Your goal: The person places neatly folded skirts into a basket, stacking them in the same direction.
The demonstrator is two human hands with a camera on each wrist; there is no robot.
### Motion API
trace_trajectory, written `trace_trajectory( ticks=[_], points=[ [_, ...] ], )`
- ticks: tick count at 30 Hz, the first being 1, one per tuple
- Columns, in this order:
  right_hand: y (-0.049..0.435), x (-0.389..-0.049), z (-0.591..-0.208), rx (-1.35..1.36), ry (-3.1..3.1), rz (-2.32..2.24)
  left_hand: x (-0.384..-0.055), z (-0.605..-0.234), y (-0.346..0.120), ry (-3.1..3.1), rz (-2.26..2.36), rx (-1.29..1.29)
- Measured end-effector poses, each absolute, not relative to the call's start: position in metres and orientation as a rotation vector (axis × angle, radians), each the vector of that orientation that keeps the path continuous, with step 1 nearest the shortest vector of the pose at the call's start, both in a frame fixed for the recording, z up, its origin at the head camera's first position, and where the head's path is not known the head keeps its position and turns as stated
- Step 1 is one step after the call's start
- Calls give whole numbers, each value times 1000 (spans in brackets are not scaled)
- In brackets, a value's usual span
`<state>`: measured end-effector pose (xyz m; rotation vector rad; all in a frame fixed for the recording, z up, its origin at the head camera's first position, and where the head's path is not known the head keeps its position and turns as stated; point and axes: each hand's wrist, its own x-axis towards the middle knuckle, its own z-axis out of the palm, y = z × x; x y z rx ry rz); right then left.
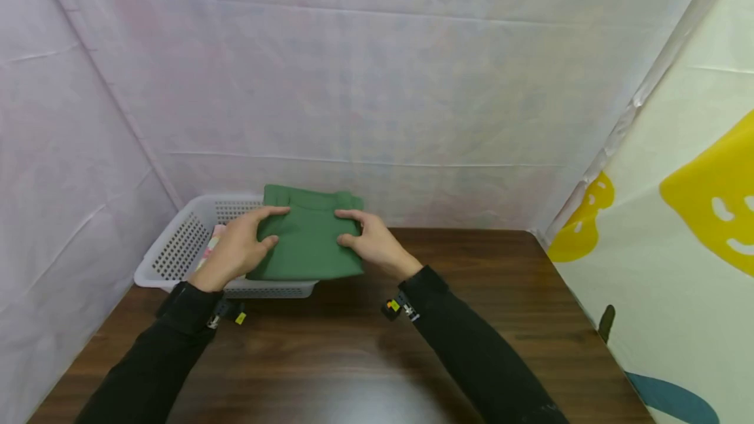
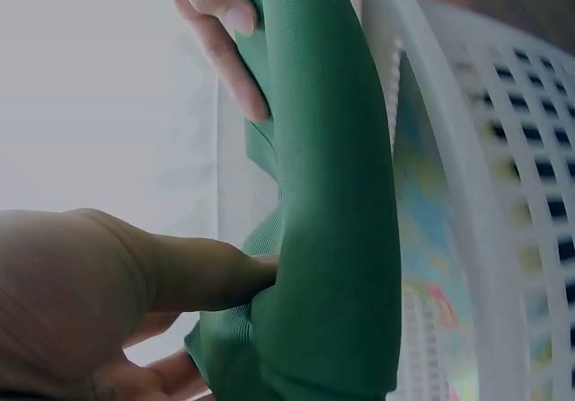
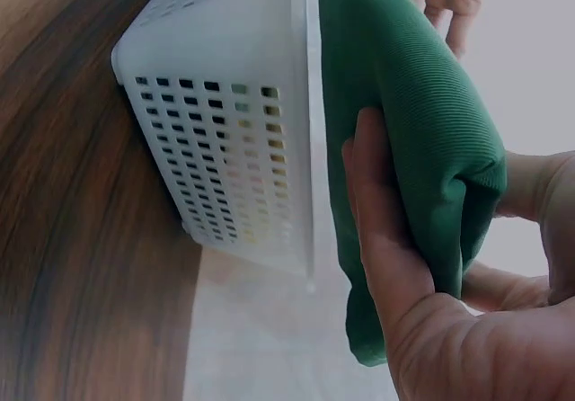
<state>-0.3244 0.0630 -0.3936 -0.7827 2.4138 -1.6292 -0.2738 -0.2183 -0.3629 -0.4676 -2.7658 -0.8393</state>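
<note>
A folded green garment (image 1: 309, 237) of finely ribbed cloth is held up level over the right part of a white plastic basket (image 1: 177, 244). My left hand (image 1: 238, 247) grips its left side, and in the left wrist view the thumb (image 2: 211, 271) presses into a fold. On the opposite side, my right hand (image 1: 374, 241) pinches the garment, with some fingers (image 3: 382, 212) underneath it in the right wrist view. Below the garment, patterned cloth (image 2: 427, 230) in pink, yellow and blue lies in the basket, mostly hidden.
The basket stands at the back left of a dark wooden table (image 1: 471, 293), close to the white fabric wall (image 1: 365, 84). Another fabric panel (image 1: 677, 169) with yellow smiling shapes hangs along the right side.
</note>
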Motion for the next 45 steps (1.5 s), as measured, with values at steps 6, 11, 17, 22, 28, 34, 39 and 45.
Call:
trace_trajectory(
  ticks=[6,11,17,22,28,34,39,45],
  points=[
    [39,-334,-392,-770,2345,-1626,-280,-363,-240,-2783,-786,-413],
    [19,-341,-393,-770,2330,-1592,-281,-364,-257,-2805,-789,-392],
    [-7,-344,-391,-835,2459,-1471,-287,-366,-277,-2815,-777,-386],
    [-23,-342,-389,-942,2591,-1238,-287,-368,-290,-2843,-758,-335],
    [-32,-341,-391,-1066,2752,-944,-290,-372,-302,-2889,-715,-295],
    [-30,-333,-393,-1095,2949,-473,-292,-381,-310,-2998,-653,-302],
    [-17,-332,-400,-1070,2967,-378,-291,-388,-314,-3057,-585,-373],
    [-2,-336,-406,-1147,2909,-557,-290,-385,-310,-3022,-613,-389]
  ],
)
